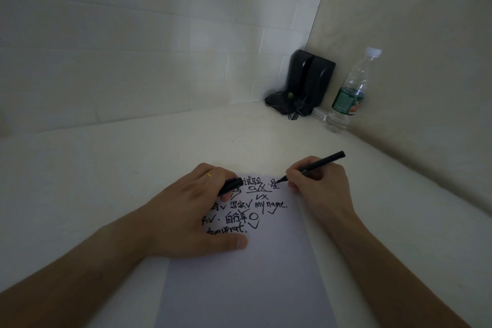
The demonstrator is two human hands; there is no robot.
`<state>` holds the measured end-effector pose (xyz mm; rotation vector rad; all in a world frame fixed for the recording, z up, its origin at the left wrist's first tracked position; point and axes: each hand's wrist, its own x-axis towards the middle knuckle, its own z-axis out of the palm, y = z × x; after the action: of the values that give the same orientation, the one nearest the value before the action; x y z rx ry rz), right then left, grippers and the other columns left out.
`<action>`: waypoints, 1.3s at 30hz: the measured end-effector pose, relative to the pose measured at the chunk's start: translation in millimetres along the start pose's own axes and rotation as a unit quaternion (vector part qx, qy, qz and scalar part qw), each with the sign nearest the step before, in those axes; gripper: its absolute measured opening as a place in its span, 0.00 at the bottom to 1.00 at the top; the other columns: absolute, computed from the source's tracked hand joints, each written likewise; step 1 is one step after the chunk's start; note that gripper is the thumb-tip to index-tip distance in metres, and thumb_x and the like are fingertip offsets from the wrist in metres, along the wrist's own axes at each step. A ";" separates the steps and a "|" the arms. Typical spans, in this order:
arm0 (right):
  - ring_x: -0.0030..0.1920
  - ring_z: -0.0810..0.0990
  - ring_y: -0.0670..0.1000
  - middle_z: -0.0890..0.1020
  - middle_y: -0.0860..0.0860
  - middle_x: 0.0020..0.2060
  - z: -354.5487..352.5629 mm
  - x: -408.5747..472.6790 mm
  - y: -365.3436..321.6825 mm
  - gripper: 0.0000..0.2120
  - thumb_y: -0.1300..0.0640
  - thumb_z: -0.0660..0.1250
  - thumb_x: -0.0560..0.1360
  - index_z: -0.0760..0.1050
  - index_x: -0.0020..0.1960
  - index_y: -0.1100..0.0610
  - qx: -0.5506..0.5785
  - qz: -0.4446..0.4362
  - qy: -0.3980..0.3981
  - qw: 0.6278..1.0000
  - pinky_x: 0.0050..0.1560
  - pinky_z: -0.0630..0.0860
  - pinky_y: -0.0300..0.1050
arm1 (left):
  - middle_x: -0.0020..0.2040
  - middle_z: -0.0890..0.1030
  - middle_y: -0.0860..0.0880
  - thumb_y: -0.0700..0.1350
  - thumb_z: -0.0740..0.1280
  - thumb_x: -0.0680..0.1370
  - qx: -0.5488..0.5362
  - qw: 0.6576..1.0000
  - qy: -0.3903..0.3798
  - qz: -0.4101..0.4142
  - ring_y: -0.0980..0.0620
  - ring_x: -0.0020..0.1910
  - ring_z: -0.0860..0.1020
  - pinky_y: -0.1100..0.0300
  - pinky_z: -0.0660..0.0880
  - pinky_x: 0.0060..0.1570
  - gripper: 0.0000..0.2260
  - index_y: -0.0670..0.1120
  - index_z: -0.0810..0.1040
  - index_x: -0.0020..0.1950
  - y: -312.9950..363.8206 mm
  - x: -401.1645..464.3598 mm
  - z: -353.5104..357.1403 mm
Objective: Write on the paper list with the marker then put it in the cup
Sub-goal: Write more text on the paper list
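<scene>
White paper (pixel 239 274) lies flat on a pale counter (pixel 106 168) in dim light, its upper part covered with black handwriting and tick marks. A person's right hand (pixel 319 184) grips a black marker (pixel 314 166) in a closed writing grip, the fingers wrapped around the lower barrel and the tip touching the sheet near its top right corner, beside the last written character. The marker's back end points up and to the right, away from the page. The left hand (pixel 202 210) presses palm-down on the left side of the paper, its fingers curled around a short black marker cap (pixel 231 186) that lies across the top lines of writing. A yellow ring (pixel 209 175) shows on one finger of that hand. In the far corner, against the tiled wall, stand two black speakers (pixel 311 80) with a tangle of cable at their base, and just to their right a clear plastic water bottle (pixel 351 93) with a green label.
</scene>
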<state>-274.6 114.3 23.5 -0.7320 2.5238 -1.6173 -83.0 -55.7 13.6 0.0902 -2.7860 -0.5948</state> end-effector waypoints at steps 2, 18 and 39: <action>0.31 0.83 0.44 0.86 0.49 0.29 -0.6 2.0 0.7 0.05 0.59 0.73 0.69 0.83 0.35 0.53 0.003 0.009 0.017 1.000 0.41 0.81 0.43 | 0.61 0.69 0.61 0.74 0.68 0.68 0.000 1.000 0.000 -0.002 0.64 0.62 0.68 0.61 0.73 0.62 0.37 0.56 0.66 0.70 0.2 0.0 0.3; 0.32 0.82 0.46 0.86 0.50 0.29 -1.3 1.4 0.6 0.04 0.58 0.72 0.68 0.83 0.35 0.53 0.008 0.014 0.009 1.000 0.42 0.82 0.49 | 0.63 0.69 0.61 0.74 0.68 0.68 0.010 1.000 0.004 0.004 0.65 0.65 0.66 0.65 0.69 0.64 0.39 0.56 0.64 0.72 -0.2 -0.1 1.1; 0.31 0.80 0.47 0.84 0.50 0.28 -0.3 0.1 -0.7 0.04 0.59 0.72 0.69 0.82 0.35 0.55 0.019 0.019 0.002 1.000 0.39 0.78 0.45 | 0.62 0.68 0.62 0.75 0.67 0.68 0.007 1.000 -0.003 -0.001 0.65 0.63 0.67 0.62 0.72 0.63 0.38 0.56 0.65 0.71 -0.3 -0.5 0.5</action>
<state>-274.6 114.3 24.3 -0.6743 2.4855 -1.6525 -82.7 -55.7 13.0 0.0933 -2.7968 -0.5770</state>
